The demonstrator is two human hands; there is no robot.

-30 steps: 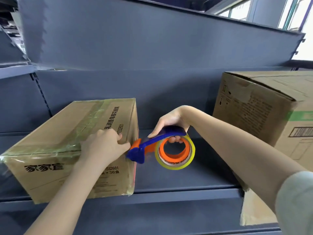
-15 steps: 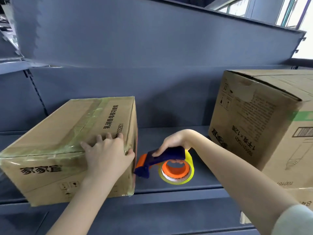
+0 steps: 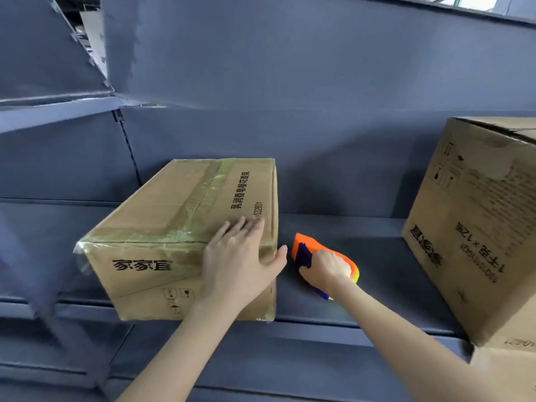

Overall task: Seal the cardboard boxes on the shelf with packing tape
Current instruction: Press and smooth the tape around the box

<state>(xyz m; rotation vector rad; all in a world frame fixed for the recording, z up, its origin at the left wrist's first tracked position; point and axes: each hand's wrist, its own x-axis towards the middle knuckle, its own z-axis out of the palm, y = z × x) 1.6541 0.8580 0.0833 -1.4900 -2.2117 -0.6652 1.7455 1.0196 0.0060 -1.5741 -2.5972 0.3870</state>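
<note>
Pressing flat on the near right corner of a brown rectangular cardboard box (image 3: 162, 216), the left hand (image 3: 235, 256) is seen with fingers straight and thumb spread past the box's right edge; clear packing tape (image 3: 208, 192) is laid along the top seam; the box is set on a blue-grey metal shelf (image 3: 374, 248); just beside it, an orange-and-blue plastic tape dispenser (image 3: 304, 248) is gripped by the right hand (image 3: 326, 271), fingers curled round it; a larger brown cardboard box (image 3: 475, 227) is stood well apart at right.
</note>
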